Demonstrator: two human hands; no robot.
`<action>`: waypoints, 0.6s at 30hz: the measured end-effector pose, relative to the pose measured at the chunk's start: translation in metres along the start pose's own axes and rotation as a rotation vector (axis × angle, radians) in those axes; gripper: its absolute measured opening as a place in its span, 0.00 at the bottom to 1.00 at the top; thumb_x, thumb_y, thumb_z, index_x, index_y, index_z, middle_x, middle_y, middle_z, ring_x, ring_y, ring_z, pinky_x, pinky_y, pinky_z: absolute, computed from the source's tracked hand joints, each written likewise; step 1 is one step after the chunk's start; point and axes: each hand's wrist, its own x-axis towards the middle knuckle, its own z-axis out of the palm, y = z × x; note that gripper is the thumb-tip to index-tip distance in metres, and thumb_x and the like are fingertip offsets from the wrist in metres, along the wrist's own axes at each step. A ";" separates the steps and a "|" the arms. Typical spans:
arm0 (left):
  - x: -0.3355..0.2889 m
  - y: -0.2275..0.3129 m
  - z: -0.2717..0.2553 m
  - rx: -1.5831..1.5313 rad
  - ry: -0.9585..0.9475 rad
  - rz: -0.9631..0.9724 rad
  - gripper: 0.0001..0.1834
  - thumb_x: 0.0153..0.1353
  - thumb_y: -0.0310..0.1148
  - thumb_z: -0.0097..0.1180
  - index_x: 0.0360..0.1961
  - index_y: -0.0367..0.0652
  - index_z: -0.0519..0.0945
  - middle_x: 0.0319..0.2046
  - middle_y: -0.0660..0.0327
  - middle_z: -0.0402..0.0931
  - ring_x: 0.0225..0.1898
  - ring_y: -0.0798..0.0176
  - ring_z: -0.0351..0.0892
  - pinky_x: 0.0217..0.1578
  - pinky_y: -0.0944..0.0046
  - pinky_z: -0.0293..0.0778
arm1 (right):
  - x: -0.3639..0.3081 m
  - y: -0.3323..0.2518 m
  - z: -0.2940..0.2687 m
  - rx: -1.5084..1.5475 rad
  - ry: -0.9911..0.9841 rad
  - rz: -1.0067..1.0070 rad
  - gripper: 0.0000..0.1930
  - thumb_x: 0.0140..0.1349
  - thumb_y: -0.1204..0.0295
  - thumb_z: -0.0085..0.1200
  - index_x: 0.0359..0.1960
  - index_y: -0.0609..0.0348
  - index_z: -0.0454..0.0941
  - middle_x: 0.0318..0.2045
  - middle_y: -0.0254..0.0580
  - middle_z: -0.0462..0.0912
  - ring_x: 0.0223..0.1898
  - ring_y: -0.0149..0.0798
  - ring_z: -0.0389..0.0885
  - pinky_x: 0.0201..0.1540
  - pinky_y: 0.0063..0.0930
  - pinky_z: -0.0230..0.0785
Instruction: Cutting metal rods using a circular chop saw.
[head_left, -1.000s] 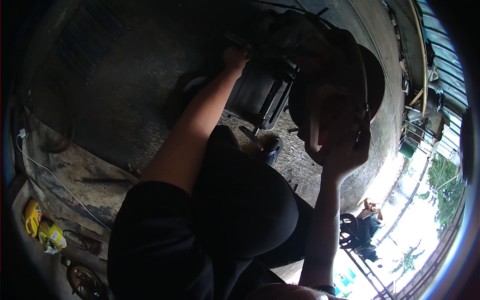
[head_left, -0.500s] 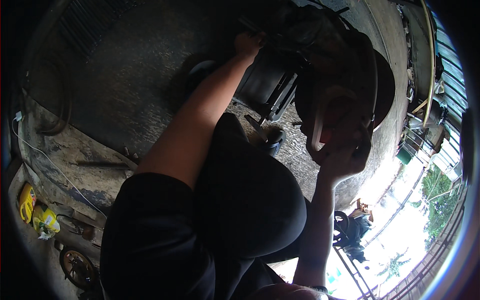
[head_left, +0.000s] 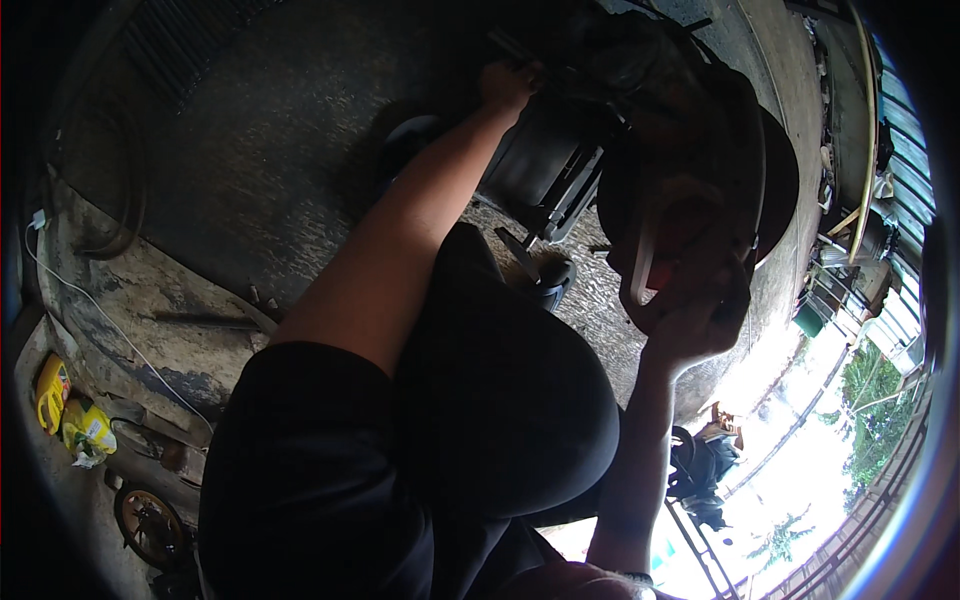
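Ahead of me stands a dark motorcycle (head_left: 690, 150), mostly in shadow. My right hand (head_left: 705, 310) is closed on the curved end of its rear part, next to a dull red panel (head_left: 680, 235). Further forward, my left hand (head_left: 510, 85) reaches out with curled fingers at a dark bar-like part of the machine. Shadow hides exactly what it grips. Under my left forearm lie a dark box-shaped part (head_left: 535, 150) and a metal bracket or pedal (head_left: 518, 252). A shoe tip (head_left: 553, 283) shows beside it. My dark-clothed knee (head_left: 510, 400) fills the middle.
A worn, uneven concrete floor (head_left: 250, 160) spreads left. Yellow packages (head_left: 88, 432), a small wheel (head_left: 150, 525) and a white cable (head_left: 100, 318) lie at the lower left. Dark hoops (head_left: 125, 220) rest at the far left. Another vehicle (head_left: 700, 465) stands near the bright opening.
The view has shifted slightly, so the motorcycle and both hands sit a little further right. Both hands stay where they were on the machine.
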 end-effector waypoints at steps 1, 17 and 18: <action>-0.001 0.001 0.000 0.014 0.010 -0.002 0.05 0.56 0.22 0.59 0.34 0.33 0.78 0.30 0.55 0.78 0.28 0.62 0.79 0.26 0.68 0.77 | 0.000 0.000 0.001 0.007 0.010 0.012 0.14 0.66 0.71 0.44 0.45 0.69 0.76 0.51 0.54 0.76 0.49 0.45 0.78 0.48 0.32 0.73; -0.003 -0.001 0.003 0.162 0.025 -0.045 0.04 0.58 0.24 0.58 0.33 0.35 0.78 0.27 0.60 0.77 0.25 0.68 0.77 0.24 0.70 0.73 | 0.079 -0.017 -0.031 -0.375 -0.156 0.052 0.17 0.66 0.67 0.44 0.51 0.62 0.76 0.44 0.46 0.81 0.44 0.37 0.79 0.48 0.31 0.71; -0.002 -0.002 0.002 0.170 0.006 -0.056 0.04 0.58 0.24 0.58 0.33 0.35 0.78 0.27 0.60 0.77 0.25 0.68 0.77 0.24 0.70 0.73 | 0.086 -0.019 -0.036 -0.385 -0.143 0.068 0.17 0.66 0.67 0.44 0.51 0.62 0.76 0.44 0.46 0.81 0.44 0.37 0.79 0.48 0.31 0.71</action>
